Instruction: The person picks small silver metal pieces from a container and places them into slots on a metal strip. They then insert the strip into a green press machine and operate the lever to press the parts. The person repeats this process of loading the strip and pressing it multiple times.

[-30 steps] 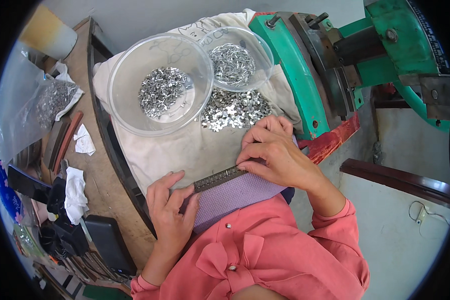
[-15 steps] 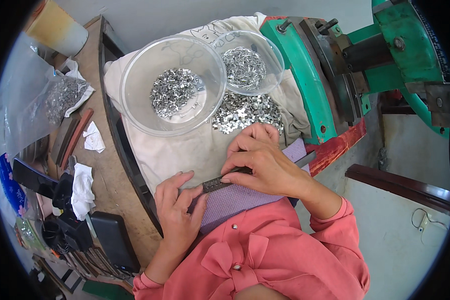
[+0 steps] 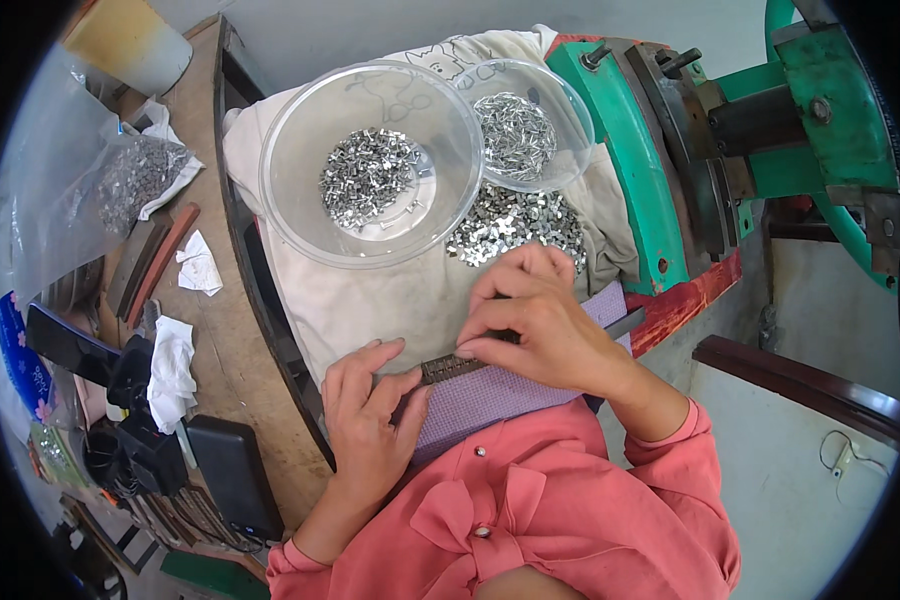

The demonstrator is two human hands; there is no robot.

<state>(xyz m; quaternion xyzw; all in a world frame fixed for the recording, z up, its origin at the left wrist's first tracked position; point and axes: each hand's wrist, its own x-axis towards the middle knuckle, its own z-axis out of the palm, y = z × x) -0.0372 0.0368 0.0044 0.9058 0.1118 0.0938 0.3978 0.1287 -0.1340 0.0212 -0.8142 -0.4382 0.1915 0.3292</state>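
Metal strip (image 3: pixel 450 367), narrow and dark, lies across a purple cloth (image 3: pixel 490 400) on the person's lap, below a large clear bowl (image 3: pixel 370 160) of small silvery metal pieces (image 3: pixel 368 178). Right of that bowl stand a green press machine (image 3: pixel 690 170) and a smaller clear bowl (image 3: pixel 525 125); loose pieces (image 3: pixel 515 225) lie heaped on beige fabric just below it. The right hand (image 3: pixel 540 325) pinches the strip with curled fingers. The left hand (image 3: pixel 365 420) presses the strip's other end, fingers closed over it.
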